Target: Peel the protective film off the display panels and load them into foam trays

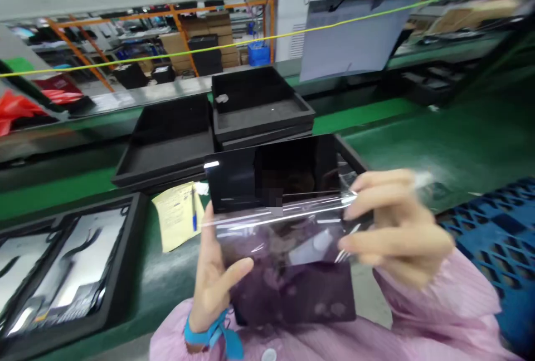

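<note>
I hold a dark glossy screen panel point(276, 183) upright in front of me, above the green bench. My left hand point(213, 277) grips its left lower edge, thumb across the front. My right hand point(397, 233), blurred by motion, pinches a clear plastic film point(288, 222) that is partly peeled off the panel's face. The film's loose edge runs across the panel's middle. Both sleeves are pink; a blue strap is on my left wrist.
Empty black foam trays point(167, 144) and a stack of them point(259, 105) sit behind the panel. A tray with panels point(62, 272) lies at the left. A yellow note with a blue pen point(178, 213) lies on the green belt. A blue plastic crate point(493, 227) is at the right.
</note>
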A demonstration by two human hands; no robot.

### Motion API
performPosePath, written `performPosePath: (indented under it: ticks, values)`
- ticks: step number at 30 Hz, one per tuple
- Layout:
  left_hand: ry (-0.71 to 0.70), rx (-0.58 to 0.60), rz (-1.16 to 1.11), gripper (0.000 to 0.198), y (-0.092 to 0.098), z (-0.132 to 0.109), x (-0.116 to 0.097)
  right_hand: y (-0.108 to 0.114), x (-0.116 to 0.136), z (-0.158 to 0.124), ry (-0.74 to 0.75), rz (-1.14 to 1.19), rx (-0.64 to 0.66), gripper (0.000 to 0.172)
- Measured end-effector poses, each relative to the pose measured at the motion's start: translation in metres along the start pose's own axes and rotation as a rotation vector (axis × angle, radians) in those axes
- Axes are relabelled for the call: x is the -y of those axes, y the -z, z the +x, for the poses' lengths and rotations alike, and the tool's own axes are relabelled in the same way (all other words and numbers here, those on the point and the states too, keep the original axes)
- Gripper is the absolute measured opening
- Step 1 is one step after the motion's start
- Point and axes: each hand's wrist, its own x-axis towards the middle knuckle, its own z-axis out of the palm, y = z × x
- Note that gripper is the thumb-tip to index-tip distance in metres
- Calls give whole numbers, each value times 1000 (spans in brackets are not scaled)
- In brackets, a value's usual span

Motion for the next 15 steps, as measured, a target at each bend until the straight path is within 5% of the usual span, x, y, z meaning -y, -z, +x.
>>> performPosePath:
  ticks: [3, 6, 8, 12, 15]
  values:
    - [30, 45, 24, 91, -1, 13, -6, 3, 9, 28, 203, 263, 409, 28]
    - [73, 145, -42, 79, -3, 27, -14, 8, 7, 58, 257, 360, 822, 49]
    - [112, 162, -66, 67, -4, 35, -18, 11, -1, 74, 262, 347, 983, 56]
    - [38, 128, -82, 46, -11, 55, -21, 12, -23, 87, 203, 284, 927, 10]
    - [-20, 104, -130, 38, -16, 69, -22, 5, -36, 84, 131, 175, 560, 16]
